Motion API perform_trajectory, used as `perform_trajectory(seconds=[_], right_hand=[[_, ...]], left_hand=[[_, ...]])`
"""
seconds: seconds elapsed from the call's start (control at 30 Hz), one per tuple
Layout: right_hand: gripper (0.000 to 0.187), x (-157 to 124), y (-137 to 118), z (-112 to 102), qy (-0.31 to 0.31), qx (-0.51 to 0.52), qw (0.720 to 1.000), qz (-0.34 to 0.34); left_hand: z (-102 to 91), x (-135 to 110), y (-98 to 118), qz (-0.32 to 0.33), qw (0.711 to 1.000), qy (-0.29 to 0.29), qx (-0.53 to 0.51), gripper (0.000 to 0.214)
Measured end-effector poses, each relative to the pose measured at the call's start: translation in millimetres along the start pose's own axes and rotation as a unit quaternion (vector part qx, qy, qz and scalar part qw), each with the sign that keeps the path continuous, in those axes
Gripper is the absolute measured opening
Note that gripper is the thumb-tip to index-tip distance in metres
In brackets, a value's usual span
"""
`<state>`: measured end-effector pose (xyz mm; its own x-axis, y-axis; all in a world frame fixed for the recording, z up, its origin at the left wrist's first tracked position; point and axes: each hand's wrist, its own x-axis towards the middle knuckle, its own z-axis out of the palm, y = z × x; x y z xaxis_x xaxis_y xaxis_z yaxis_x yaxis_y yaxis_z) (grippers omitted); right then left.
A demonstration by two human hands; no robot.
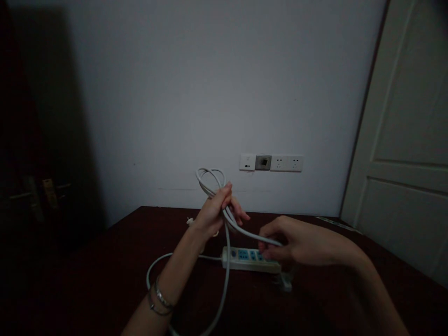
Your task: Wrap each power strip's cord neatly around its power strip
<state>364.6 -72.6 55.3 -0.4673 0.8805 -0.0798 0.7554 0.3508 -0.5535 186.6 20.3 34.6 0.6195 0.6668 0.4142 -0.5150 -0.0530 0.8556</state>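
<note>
From the head view, the left hand (216, 211) is closing tightly around gathered loops of white cable (225, 284), holding them raised above the dark table (87, 280). The right hand (296, 245) is pinching the same cable just over the power strip (250, 260), which is lying flat on the table below the wall sockets (271, 162).

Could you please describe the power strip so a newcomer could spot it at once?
On the dark table below the wall sockets, look just under the right hand. The power strip lies flat there: a long white bar with blue socket faces. Unlike the sockets fixed in the wall, it trails a white cord looped in the left hand.
</note>
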Motion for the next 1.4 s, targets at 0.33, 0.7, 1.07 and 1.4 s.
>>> perform_trajectory(seconds=[0.33, 0.7, 1.07, 1.4], right_hand=[[0.033, -37.1, 21.5, -19.3, 0.123, 0.009, 0.991, 0.047], [0.036, -13.7, 59.0, -32.7, 0.239, -0.072, 0.957, 0.149], [0.027, 6.7, 6.6, 1.9, 0.396, -0.236, 0.887, 0.037], [0.025, 31.4, -35.1, 53.3, 0.288, -0.135, 0.945, -0.068]], left_hand=[[-22.0, 6.5, -1.2, -0.004, 0.934, 0.127, 0.333, 0.043], [7.0, -17.4, -15.8, 0.134, 0.825, -0.099, 0.541, 0.012], [14.4, -3.6, -84.3, 0.133, 0.819, 0.126, 0.543, 0.012], [-42.4, 23.1, -50.4, 0.124, 0.848, 0.18, 0.482, 0.015]])
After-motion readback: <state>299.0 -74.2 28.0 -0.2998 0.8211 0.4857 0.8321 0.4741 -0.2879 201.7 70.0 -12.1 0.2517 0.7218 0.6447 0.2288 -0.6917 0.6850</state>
